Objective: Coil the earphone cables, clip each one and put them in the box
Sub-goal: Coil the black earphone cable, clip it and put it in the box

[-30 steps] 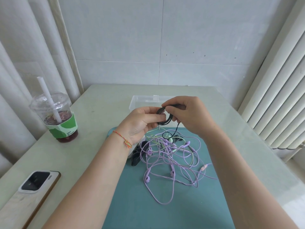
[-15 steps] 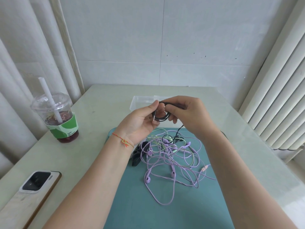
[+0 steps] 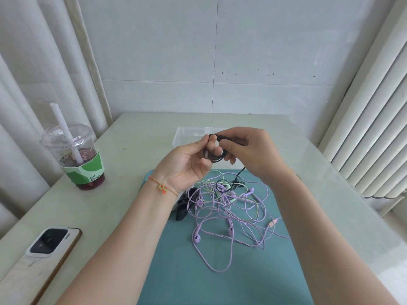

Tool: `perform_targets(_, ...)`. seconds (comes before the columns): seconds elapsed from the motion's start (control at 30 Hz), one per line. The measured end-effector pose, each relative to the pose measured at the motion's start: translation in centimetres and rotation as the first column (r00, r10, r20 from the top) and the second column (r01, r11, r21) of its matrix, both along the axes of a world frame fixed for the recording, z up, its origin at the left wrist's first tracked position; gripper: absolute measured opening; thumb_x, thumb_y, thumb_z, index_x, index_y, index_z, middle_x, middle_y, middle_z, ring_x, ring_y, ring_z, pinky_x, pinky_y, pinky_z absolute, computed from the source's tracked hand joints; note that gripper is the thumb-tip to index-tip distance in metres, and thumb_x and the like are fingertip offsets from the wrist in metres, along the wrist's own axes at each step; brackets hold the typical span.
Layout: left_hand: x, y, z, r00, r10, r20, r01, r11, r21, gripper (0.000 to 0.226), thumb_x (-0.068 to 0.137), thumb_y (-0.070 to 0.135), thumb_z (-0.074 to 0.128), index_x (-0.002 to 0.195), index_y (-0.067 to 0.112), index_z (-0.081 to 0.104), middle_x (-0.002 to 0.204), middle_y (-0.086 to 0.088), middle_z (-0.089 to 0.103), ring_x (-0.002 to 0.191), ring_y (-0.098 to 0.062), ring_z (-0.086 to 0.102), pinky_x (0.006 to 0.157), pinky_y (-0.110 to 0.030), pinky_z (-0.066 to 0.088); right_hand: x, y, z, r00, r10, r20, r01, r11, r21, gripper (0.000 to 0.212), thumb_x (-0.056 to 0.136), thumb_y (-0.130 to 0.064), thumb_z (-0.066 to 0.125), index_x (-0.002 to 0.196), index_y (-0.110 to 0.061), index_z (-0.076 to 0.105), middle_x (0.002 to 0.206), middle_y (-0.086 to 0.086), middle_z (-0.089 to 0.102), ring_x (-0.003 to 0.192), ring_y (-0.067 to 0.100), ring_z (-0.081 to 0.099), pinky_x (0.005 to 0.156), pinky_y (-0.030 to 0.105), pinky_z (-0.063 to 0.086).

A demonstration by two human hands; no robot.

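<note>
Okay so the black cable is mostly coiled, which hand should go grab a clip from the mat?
Left, probably. The black clips lie just below the left hand, by its wrist. The right hand pinches the black cable coil and could keep it, though the loops also sit round the left fingers.

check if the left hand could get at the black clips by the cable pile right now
Probably not yet: the left hand is holding the black cable coil with the right hand. The black clips lie uncovered just below its wrist.
</note>
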State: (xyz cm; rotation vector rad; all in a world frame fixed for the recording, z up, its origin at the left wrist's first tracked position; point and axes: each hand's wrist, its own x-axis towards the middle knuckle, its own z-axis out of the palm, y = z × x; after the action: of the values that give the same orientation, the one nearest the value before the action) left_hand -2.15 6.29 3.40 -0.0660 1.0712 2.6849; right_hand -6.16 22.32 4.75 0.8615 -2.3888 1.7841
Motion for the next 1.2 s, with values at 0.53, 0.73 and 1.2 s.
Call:
perform_targets(0.53,-0.1,-0.5,-0.6,0.987,-0.148,-0.062,0.134,0.972,-0.192,0.022,0.089,0.024,0.051,0.079,0.009,0.064,0.065,0.000,0.049,0.065,-0.011,0.057,0.038,-0.014,0.036,-0.2,0.2,-0.2,0.999,0.039,0.020,-0.040,0.995,0.089,0.022,0.090,0.000,0.059,0.097,-0.012,0.076,0.066,0.009,0.065,0.055,0.012,0.054,0.057,0.024,0.049)
perform_targets(0.73,0.1,-0.6,-0.5,0.973,-0.210,-0.100,0.201,0.975,-0.094,0.017,0.093,0.020,0.045,0.092,0.009,0.058,0.071,0.002,0.049,0.067,-0.007,0.055,0.040,-0.013,0.037,-0.5,0.6,-0.6,0.991,0.082,0.108,-0.080,0.997,-0.016,0.020,0.095,-0.005,0.055,0.102,-0.008,0.074,0.069,0.013,0.064,0.059,0.018,0.055,0.058,0.025,0.047)
perform_targets(1.2,0.2,-0.4,0.4,0.991,0.007,-0.133,0.002,0.997,0.072,0.022,0.084,0.017,0.054,0.076,0.011,0.074,0.082,-0.001,0.069,0.078,-0.013,0.070,0.045,-0.012,0.047,0.3,-1.0,-1.2,0.930,0.160,0.330,-0.128,0.985,-0.115,0.033,0.102,-0.005,0.036,0.102,-0.017,0.067,0.068,0.005,0.046,0.048,0.018,0.045,0.043,0.025,0.037)
